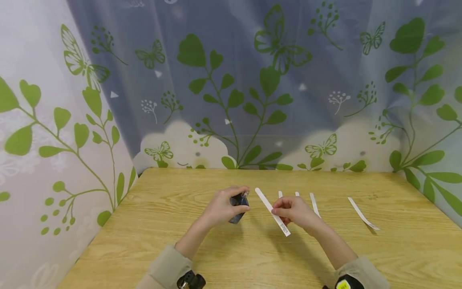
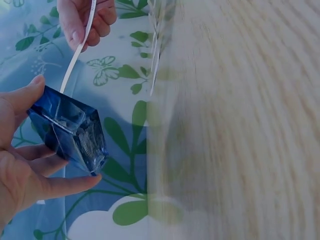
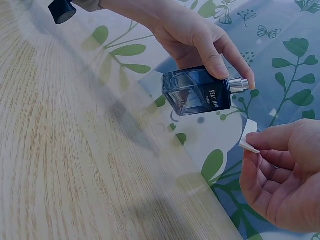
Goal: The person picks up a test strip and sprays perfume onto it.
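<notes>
In the head view my left hand [image 1: 220,208] grips a dark blue glass perfume bottle [image 1: 237,217], held tilted above the table. The right wrist view shows the bottle's lettered side and its silver spray nozzle [image 3: 238,85], with the left index fingertip on top of the nozzle. To its right, my right hand [image 1: 298,210] pinches a long white paper strip [image 1: 266,203] between thumb and fingers. A small dark print marks the strip's near end. The far end of the strip lies close to the nozzle, apart from it. Blue faceted glass [image 2: 75,132] fills the left hand in the left wrist view.
Several more white strips lie on the wooden table [image 1: 173,196]: one curved strip [image 1: 362,214] far right, another strip [image 1: 315,204] behind the right hand, and others partly hidden by it. A leaf-patterned curtain [image 1: 234,80] hangs along the table's back edge.
</notes>
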`<state>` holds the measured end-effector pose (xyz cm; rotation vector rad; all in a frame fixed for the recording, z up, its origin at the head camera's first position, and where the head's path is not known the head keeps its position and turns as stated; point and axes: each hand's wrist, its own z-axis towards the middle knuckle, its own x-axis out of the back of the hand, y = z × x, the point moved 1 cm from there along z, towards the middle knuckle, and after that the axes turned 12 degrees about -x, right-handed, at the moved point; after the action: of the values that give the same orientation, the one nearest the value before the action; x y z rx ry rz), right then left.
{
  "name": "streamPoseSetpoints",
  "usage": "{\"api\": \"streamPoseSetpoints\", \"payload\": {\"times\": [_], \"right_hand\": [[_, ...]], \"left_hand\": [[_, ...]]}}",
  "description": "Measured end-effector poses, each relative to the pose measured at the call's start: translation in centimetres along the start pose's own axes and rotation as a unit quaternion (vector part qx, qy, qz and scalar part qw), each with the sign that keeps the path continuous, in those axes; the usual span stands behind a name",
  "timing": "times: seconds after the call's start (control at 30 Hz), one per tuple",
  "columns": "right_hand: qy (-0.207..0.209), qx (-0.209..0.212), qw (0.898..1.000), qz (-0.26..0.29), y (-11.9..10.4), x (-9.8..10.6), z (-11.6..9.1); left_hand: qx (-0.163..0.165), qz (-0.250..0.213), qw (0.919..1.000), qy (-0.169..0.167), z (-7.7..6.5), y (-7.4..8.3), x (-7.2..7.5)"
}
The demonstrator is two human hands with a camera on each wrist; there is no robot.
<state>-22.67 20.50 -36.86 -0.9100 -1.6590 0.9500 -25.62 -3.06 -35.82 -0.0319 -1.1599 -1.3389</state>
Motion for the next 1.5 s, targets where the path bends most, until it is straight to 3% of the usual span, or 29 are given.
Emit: {"api": "streamPoseSetpoints", "payload": {"times": [0.43, 0.93, 1.23, 1.5], "right_hand": [[0.008, 0.001, 1.0, 0.0, 0.3, 0.1, 0.0], [0.029, -0.003, 1.0, 0.008, 0.4, 0.7, -0.3], [0.053, -0.009, 0.998, 0.03, 1.4, 2.4, -0.5], [0.095, -0.026, 0.994, 0.05, 2.8, 5.2, -1.0]], "left_hand": [[0.029, -0.032, 0.9984, -0.037, -0.1, -0.4, 0.1], [0.021, -0.046, 0.9976, -0.048, -0.3, -0.6, 0.1], [0.025, -0.072, 0.9963, -0.041, -0.5, -1.1, 0.1], [0.036, -0.089, 0.9946, -0.039, -0.4, -1.2, 0.2]]}}
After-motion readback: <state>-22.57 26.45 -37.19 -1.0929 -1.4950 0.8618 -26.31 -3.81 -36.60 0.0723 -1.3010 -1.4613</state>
